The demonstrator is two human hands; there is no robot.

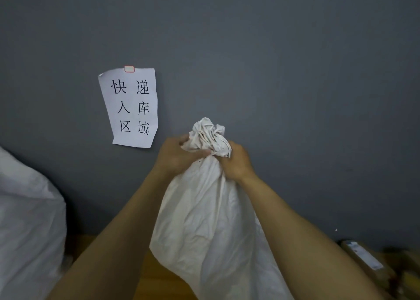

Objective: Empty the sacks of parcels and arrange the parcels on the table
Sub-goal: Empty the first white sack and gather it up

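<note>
I'm holding the sack [204, 220] by its bunched neck, with the fingers of my left hand [175, 154] and right hand [236, 161] curling round it. Below them it's sagging, soft and likely light.

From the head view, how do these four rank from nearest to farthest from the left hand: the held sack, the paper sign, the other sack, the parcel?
1. held sack: the left hand grips its bunched top.
2. paper sign: just above, to the left.
3. other sack: at the far left edge.
4. parcel: in the lower right corner.
</note>
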